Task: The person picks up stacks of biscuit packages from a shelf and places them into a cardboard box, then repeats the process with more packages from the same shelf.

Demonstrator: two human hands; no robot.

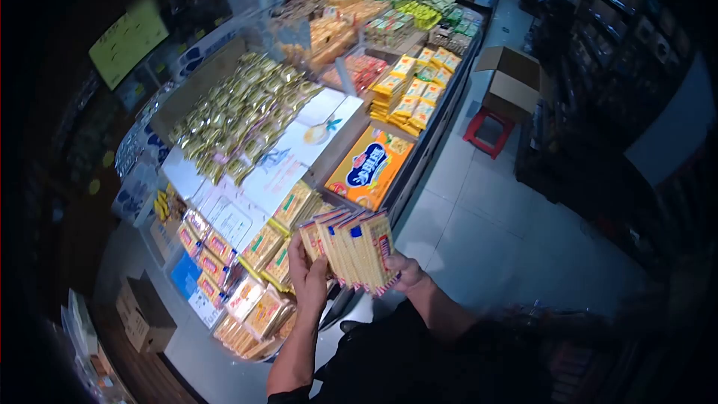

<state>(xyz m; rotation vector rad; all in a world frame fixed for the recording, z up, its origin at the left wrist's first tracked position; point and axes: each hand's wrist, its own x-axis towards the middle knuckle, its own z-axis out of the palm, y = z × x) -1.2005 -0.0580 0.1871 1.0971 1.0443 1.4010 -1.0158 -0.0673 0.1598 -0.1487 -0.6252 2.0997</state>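
Between my two hands is a row of several flat, clear-wrapped packets of pale biscuits (349, 251), standing side by side with red and blue print on them. My left hand (308, 269) presses on the left end of the row, thumb in front. At the right end, my right hand (404, 271) grips the last packet. The row is held above the near edge of the display, close to stacked yellow-edged biscuit packs (263, 245). Beyond my hands lies an orange printed carton (370, 167).
Gold-wrapped sweets (247, 112) are heaped on a white box (247, 206). Yellow packets (415, 93) fill a section farther back. More biscuit packs (258, 310) lie at the near corner. An open cardboard box (512, 78) rests on a red stool (488, 135) in the aisle.
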